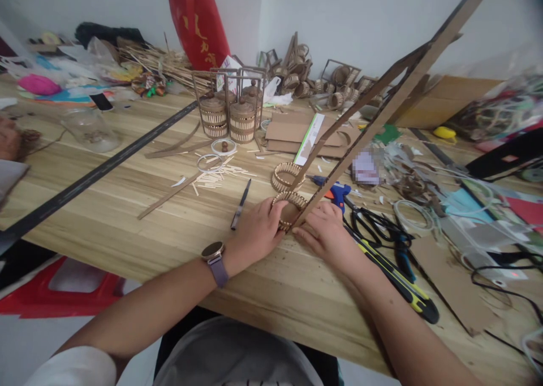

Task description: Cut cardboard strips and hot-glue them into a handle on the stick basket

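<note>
L hand [259, 229]: holding slatted ring [287, 198], 1 pc. R hand [327, 232]: appar. pinching brown strip [382, 115] against ring's rt side; grip part-hidden. Pen [241, 205]: by L hand. Glue gun [339, 193]: just beyond R hand. 2nd ring [278, 178]: beyond both.

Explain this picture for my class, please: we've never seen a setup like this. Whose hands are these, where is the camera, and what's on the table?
There is no machine: one person works with bare hands. The only picture comes from a camera on that person's head, looking forward and down.

The left hand, with a watch on its wrist, holds a small slatted ring. The right hand touches a long brown strip where it meets that ring.

On the wooden table lie a second ring, a pen, loose sticks, a blue glue gun and a yellow-and-black cutter. Farther back stand lidded slatted pots.
</note>
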`<state>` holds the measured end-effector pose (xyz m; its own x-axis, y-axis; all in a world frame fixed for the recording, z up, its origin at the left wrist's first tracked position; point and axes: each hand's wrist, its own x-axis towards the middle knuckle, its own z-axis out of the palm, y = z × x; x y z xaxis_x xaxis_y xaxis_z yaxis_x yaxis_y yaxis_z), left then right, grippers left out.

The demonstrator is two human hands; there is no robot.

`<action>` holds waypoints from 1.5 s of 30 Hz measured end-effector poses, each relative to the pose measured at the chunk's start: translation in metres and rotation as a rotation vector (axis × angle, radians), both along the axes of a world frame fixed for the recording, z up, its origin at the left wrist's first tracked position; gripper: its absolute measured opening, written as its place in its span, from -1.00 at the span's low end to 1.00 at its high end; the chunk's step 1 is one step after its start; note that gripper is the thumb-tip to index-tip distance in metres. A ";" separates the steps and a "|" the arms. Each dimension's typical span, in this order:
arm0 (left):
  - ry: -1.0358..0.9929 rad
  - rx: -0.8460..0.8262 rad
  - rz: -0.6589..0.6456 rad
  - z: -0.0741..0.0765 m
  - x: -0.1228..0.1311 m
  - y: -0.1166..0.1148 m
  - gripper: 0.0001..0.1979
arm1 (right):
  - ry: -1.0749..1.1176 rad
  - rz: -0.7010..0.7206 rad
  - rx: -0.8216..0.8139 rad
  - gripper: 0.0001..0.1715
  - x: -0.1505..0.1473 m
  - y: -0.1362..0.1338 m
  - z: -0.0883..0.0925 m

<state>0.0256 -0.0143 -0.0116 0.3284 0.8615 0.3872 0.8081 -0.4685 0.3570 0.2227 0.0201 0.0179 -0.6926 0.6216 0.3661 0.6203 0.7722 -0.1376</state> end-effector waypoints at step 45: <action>0.126 0.149 -0.010 0.006 -0.001 0.000 -0.64 | 0.001 0.021 -0.030 -0.91 0.000 -0.002 0.005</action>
